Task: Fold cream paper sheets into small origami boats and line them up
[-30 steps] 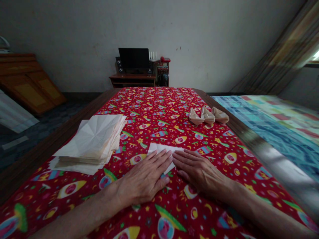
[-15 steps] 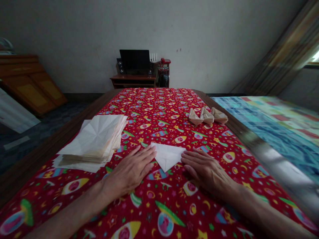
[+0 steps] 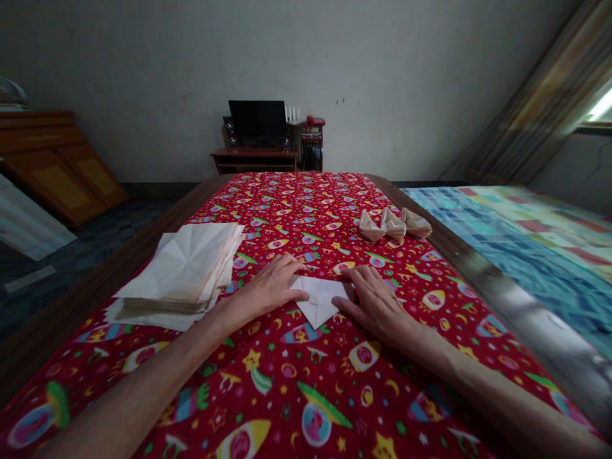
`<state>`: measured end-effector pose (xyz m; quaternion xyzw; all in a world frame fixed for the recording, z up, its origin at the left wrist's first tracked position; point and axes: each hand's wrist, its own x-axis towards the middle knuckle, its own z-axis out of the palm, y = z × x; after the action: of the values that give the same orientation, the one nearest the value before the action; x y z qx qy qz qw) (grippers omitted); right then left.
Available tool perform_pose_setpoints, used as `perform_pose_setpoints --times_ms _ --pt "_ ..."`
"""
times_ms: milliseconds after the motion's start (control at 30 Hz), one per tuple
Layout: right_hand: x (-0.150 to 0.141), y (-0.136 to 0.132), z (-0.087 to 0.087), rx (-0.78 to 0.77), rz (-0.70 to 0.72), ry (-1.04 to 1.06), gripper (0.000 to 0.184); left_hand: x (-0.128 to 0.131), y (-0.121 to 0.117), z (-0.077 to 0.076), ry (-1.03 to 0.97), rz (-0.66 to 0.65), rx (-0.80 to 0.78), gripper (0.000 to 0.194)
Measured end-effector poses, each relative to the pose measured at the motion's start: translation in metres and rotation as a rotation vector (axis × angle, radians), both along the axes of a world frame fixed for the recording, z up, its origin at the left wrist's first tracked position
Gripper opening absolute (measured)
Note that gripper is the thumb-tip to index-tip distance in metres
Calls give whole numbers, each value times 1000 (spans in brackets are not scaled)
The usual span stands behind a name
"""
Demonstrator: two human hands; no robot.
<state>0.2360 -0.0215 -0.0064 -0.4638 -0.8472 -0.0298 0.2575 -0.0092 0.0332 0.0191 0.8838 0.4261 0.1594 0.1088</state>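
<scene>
A white sheet of paper folded into a downward-pointing triangle (image 3: 317, 305) lies on the red patterned tablecloth in front of me. My left hand (image 3: 275, 282) is at its left corner, thumb on top of the paper and fingers curled at the far edge. At the right corner my right hand (image 3: 375, 299) does the same, its thumb on the paper and its bent fingers behind the edge. Left of the hands sits a stack of creased white paper sheets (image 3: 186, 258). Beyond my right hand stand three folded beige paper pieces (image 3: 393, 223) in a row.
The red tablecloth (image 3: 296, 210) covers a dark wooden table (image 3: 176, 204). At the far wall a monitor (image 3: 257, 118) stands on a small desk (image 3: 255, 156). To the right is a bed with a checked blue cover (image 3: 507, 255); a wooden cabinet (image 3: 62, 159) is at the left.
Both hands went from lying flat beside the paper's corners to curling round them, thumbs now on top. The folded paper stays in about the same place.
</scene>
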Motion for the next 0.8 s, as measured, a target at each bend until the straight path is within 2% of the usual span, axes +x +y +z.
perform_pose_setpoints --times_ms 167,333,467,533,567,700,800 --pt "3 5 3 -87 59 15 42 1 -3 12 -2 106 -209 38" --pt "2 11 5 -133 32 75 31 -2 -3 6 -149 160 -440 22" --pt "0 15 6 -322 -39 132 20 -2 -3 4 -232 147 -456 19" --pt "0 16 9 -356 -34 178 17 0 -5 8 -234 114 -319 15" --pt "0 15 12 -324 -20 207 17 1 -7 12 -241 91 -206 11" --pt "1 11 27 21 78 214 13 6 -19 29 -207 -14 319 9" --pt "1 7 34 233 130 63 16 6 -31 33 -61 -57 549 13"
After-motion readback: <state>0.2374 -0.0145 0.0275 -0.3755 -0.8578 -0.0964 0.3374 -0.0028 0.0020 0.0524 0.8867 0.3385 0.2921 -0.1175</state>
